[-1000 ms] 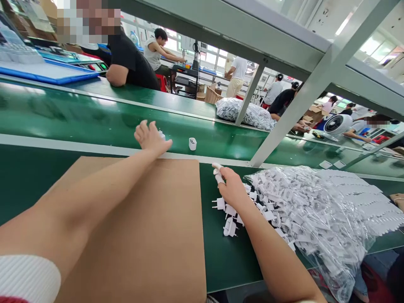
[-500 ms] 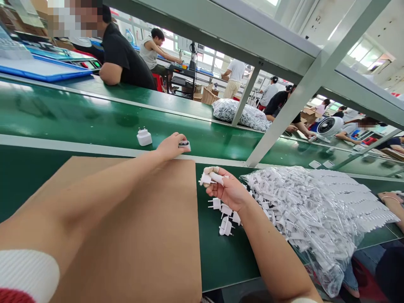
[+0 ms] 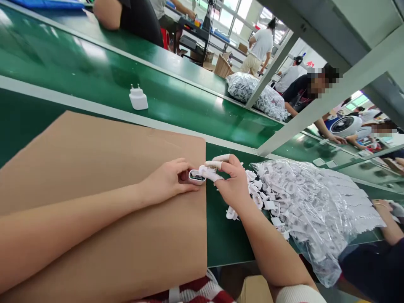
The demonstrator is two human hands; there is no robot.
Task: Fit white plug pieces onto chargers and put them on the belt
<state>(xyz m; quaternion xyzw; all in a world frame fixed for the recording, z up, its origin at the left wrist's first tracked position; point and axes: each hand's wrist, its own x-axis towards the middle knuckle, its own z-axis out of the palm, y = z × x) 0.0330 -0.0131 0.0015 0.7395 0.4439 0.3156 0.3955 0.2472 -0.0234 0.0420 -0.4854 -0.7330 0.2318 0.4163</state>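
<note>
Over the right edge of a cardboard sheet [image 3: 126, 155], my left hand [image 3: 170, 176] grips a white charger housing [image 3: 197, 182]. The housing's open end faces me, with a circuit board visible inside. My right hand [image 3: 232, 181], with white covers on some fingertips, pinches a small white plug cover [image 3: 205, 170] right at that opening. Fingers partly hide the plug cover, so I cannot tell whether it sits inside the housing. Several loose white plug covers [image 3: 232, 213] lie beneath and beyond my right hand.
A white charger [image 3: 138, 99] stands prongs up on the green conveyor belt [image 3: 176, 110]. On the right lies a clear bag of white parts [image 3: 311, 202]. A grey metal post [image 3: 284, 122] rises at the belt's edge. Other people sit nearby and across the belt.
My left hand has come back from the belt to the cardboard, bringing the charger housing. The plug cover in my right hand now meets the housing. The view has tilted downward.
</note>
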